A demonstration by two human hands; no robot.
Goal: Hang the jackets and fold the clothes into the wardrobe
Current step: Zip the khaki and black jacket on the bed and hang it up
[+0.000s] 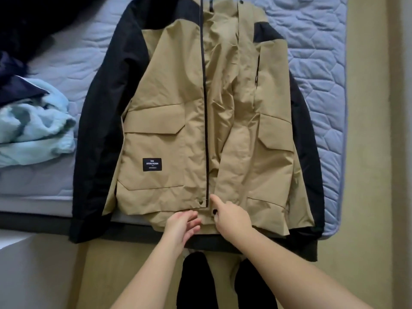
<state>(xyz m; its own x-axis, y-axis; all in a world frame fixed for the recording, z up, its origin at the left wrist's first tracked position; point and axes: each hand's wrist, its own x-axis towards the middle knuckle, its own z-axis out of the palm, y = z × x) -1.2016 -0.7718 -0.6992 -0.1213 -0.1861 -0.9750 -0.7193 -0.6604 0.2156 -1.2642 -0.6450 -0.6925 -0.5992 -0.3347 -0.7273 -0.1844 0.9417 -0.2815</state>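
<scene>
**A:** How far along is this looking?

**B:** Early, I'd judge. The bed (323,52) is filling the view from 9 round to 3 o'clock. The tan-and-black jacket (178,108) is lying flat on it at the centre, front up, with its hem hanging over the mattress edge toward 6. It isn't hanging up yet, and no hanger or wardrobe is showing.

**A:** And the other clothes?

**B:** A light blue garment (33,130) is sitting crumpled at 9 o'clock, with dark clothes (17,41) bunching beyond it toward 10 and 11. Nothing there is looking folded, so most of the job seems to be waiting.

**A:** What are the hands doing?

**B:** Both are reaching in from 6 o'clock to the hem, one on either side of the front opening. The left hand (180,226) is holding nothing, its fingers lying loose and slightly spread at the hem. The right hand (231,219), just beside it, is stretching its forefinger toward the foot of the zip (204,85). Its other fingers are curling under, and I cannot tell whether they are pinching cloth.

**A:** Fastening it, then?

**B:** Probably. Two snaps (200,202) are sitting apart at the hem, right by the fingertips.
</scene>
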